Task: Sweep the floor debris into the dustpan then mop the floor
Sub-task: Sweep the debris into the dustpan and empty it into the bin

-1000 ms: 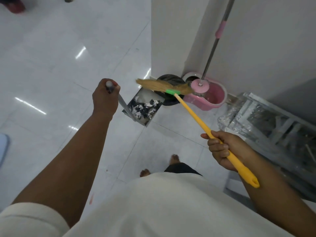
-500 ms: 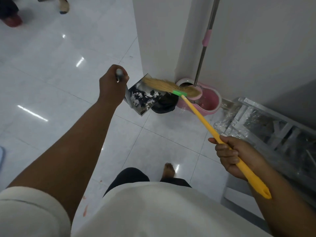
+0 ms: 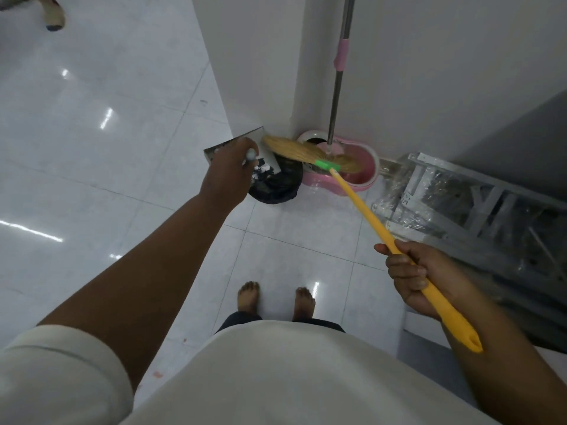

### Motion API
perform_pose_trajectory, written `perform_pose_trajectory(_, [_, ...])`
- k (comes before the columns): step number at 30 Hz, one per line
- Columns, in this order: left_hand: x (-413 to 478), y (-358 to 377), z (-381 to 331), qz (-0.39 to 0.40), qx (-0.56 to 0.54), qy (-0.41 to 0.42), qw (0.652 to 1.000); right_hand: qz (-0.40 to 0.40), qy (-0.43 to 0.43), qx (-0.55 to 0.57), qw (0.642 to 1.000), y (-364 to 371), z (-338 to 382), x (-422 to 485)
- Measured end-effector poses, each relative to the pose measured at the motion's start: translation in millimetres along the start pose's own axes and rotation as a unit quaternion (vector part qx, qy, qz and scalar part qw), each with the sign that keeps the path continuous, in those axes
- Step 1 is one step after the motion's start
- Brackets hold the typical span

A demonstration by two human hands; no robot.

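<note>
Yellow plastic near, grey metal far: emptying the dustpan (image 3: 233, 145) into the bin (image 3: 276, 188).

Nearest, gripping the broom (image 3: 368, 216) in the right hand (image 3: 420, 280), fingers wrapped round the handle near its end; long axis running lower right to upper left, bristles pointing left over the mop bucket (image 3: 362, 187). Beyond, clenching the dustpan's handle in the left hand (image 3: 228, 176), pan tilted above the bin, debris (image 3: 262, 173) at its lip. Best tipped slowly, lip kept inside the rim, bristles held clear.
</note>
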State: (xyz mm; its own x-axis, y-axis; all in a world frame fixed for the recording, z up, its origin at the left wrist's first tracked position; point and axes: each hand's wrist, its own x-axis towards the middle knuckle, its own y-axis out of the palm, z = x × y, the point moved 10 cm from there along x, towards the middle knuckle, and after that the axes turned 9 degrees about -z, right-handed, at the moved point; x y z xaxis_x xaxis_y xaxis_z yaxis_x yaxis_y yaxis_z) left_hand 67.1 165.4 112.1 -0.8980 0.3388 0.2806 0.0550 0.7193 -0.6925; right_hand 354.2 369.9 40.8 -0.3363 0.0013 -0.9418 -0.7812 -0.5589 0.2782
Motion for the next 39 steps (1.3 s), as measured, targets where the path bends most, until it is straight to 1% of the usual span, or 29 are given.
perform_pose_trajectory(5, [-8.7,9.3,-15.1,0.034,0.012,0.039,0.999,0.004,0.000,0.013,1.000,2.6,-9.7,2.3])
perform_pose_trajectory(8, [-11.7,9.3,-16.7,0.042,0.008,0.047,0.998,0.007,0.003,0.013,1.000,3.0,-15.2,4.8])
perform_pose_trajectory(12, [-19.7,17.1,-18.9,0.073,0.010,0.068,0.995,0.013,0.005,0.020,1.000,3.0,-20.9,4.8])
perform_pose_trajectory(19, [-33.0,38.9,-16.8,0.145,0.036,0.131,0.980,0.024,0.004,0.017,1.000,-1.0,-22.7,-1.1])
perform_pose_trajectory(25, [-58.1,54.8,-20.1,0.192,0.037,0.160,0.968,0.028,0.005,0.017,0.999,-2.3,-24.8,-2.1])
perform_pose_trajectory(32, [-62.0,53.0,-20.6,0.152,-0.030,0.099,0.983,0.024,0.012,0.016,1.000,-7.0,-29.2,-0.3])
perform_pose_trajectory(34, [-62.1,53.6,-17.5,0.135,-0.034,0.069,0.988,0.026,0.014,0.014,0.999,-6.1,-30.2,-0.6])
perform_pose_trajectory(37, [-62.3,54.6,-8.2,0.100,-0.058,-0.010,0.993,0.028,0.013,0.011,0.999,-4.6,-30.1,-2.0])
perform_pose_trajectory(39, [-65.4,56.1,0.0,0.088,-0.087,-0.095,0.988,0.031,0.013,0.007,0.999,-3.6,-29.9,-3.2])
